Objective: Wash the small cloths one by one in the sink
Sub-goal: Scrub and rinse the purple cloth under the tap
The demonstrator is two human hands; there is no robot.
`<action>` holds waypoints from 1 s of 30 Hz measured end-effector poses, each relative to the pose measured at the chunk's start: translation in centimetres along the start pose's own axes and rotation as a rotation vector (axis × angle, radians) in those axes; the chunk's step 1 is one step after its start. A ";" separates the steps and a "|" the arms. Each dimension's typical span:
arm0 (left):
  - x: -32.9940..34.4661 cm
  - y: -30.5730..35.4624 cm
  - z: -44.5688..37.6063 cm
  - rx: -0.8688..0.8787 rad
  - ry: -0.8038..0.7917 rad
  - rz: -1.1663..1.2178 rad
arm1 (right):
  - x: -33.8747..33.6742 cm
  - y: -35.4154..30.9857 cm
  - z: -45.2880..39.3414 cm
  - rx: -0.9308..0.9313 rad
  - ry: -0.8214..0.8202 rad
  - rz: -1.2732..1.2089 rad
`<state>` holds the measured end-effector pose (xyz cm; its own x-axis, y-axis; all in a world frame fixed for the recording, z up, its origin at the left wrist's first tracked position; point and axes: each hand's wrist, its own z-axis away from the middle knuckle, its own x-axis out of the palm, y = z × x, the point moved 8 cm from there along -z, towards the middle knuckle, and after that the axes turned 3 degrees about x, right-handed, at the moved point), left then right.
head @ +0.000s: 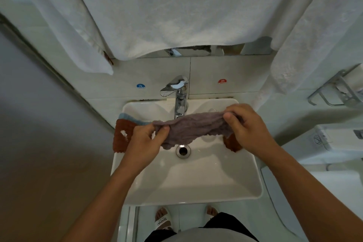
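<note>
A small grey-mauve cloth [193,128] is stretched between my two hands above the white sink [196,179], just under the chrome tap [179,100]. My left hand [146,141] pinches its left end and my right hand [247,125] pinches its right end. A rust-brown cloth [121,137] hangs over the sink's left rim, with a light blue cloth [128,117] behind it. Another rust-brown cloth [232,144] lies at the right rim, partly hidden by my right hand. No water stream is visible from the tap.
The drain [183,150] lies open in the basin's middle. White towels [176,15] hang over the mirror above. A metal wire rack [337,88] is fixed on the right wall. A toilet tank [334,139] stands to the right. My sandalled feet [163,220] show below the sink.
</note>
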<state>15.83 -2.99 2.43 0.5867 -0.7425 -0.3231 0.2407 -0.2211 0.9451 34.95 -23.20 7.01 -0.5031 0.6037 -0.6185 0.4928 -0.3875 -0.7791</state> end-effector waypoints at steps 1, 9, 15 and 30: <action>0.0 0.1 0.0 -0.002 0.017 0.017 | 0.3 -0.2 0.1 -0.001 -0.013 -0.033; -0.6 -0.2 0.0 -0.052 0.208 0.234 | 2.9 1.3 1.0 0.274 -0.189 -0.548; -1.0 0.4 1.0 0.108 0.143 0.443 | 0.5 0.5 1.3 0.043 -0.005 -0.500; 4.6 -2.9 2.0 -0.070 -0.306 0.274 | -0.6 5.8 5.1 0.015 -0.172 -0.005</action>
<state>16.25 -6.99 -1.71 0.3825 -0.9237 -0.0206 0.1653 0.0465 0.9852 34.55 -29.38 2.35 -0.6201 0.4785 -0.6217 0.4798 -0.3957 -0.7831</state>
